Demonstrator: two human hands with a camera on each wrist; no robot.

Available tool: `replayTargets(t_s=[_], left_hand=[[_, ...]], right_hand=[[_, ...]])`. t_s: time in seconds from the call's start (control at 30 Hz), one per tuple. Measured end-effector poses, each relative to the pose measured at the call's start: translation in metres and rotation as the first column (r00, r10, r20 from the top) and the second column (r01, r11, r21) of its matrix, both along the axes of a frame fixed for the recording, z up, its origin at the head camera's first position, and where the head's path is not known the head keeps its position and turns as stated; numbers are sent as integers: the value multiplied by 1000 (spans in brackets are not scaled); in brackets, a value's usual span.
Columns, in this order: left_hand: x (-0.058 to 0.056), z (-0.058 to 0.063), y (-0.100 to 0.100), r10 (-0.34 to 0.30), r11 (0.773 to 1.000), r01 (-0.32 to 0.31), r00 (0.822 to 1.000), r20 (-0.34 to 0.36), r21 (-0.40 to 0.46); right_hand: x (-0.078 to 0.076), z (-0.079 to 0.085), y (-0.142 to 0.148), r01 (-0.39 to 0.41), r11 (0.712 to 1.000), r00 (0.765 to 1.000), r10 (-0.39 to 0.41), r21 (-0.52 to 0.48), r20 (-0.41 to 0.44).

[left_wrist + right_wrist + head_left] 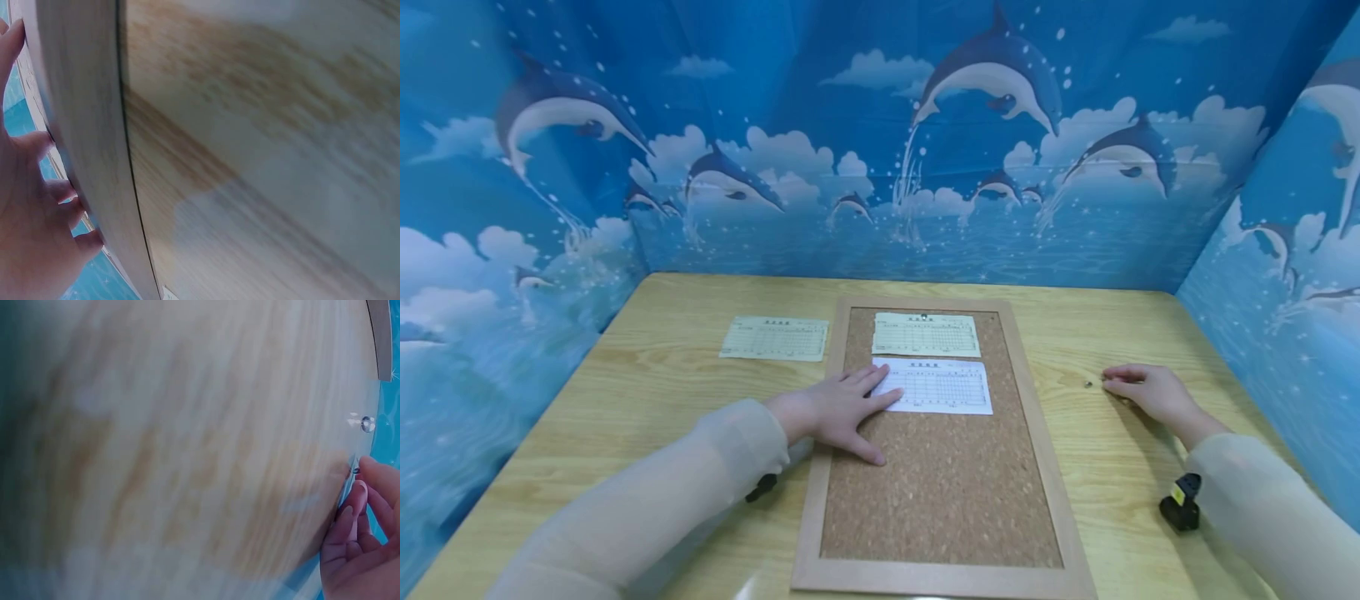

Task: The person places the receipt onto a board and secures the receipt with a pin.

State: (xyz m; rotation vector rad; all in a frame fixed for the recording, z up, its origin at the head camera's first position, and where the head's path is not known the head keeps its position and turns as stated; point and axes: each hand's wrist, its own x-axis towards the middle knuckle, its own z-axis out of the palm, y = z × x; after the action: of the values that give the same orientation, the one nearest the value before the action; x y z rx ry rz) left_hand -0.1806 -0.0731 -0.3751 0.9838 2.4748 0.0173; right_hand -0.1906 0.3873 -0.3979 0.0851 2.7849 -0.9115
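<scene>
While I monitor from afar, the left hand [841, 408] lies across the board's [940, 500] left edge, fingers straight and spread, two fingertips on the white slip [943, 396], thumb on bare cork. Left forearm slants in from lower left, cream sleeve [662, 492] to the wrist. Right forearm comes from lower right; I see the right hand [1153, 393] low over the table [625, 433], thumb and index pinching a tiny held tack [356, 470], other fingers curled in. Loose tack [1087, 384] just beside, on table. Within the board's frame: white slip flat on cork, green slip [925, 339] just above it, top tack [923, 317] at its upper edge. Spare slip [775, 340] on table, left of board.
</scene>
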Motion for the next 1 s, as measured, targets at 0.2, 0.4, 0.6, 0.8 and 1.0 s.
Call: replayTargets(t_s=[0.2, 0.4, 0.6, 0.8, 1.0], left_hand=[[0, -1, 0, -1, 1000, 1, 1000, -2, 3], [0, -1, 0, -5, 1000, 5, 1000, -7, 9], [0, -2, -1, -4, 1000, 4, 1000, -2, 8], [-1, -2, 0, 4, 1000, -4, 1000, -5, 3], [0, -1, 0, 4, 1000, -4, 1000, 1, -1]], right_hand=[[-1, -1, -2, 11, 1000, 1000, -11, 9, -17], [-1, -1, -3, 22, 1000, 999, -21, 13, -24], [-2, -3, -3, 30, 999, 999, -29, 28, -37], [-3, -4, -3, 44, 999, 998, -43, 23, -43], [-3, -5, -3, 34, 998, 998, -32, 50, -47]])
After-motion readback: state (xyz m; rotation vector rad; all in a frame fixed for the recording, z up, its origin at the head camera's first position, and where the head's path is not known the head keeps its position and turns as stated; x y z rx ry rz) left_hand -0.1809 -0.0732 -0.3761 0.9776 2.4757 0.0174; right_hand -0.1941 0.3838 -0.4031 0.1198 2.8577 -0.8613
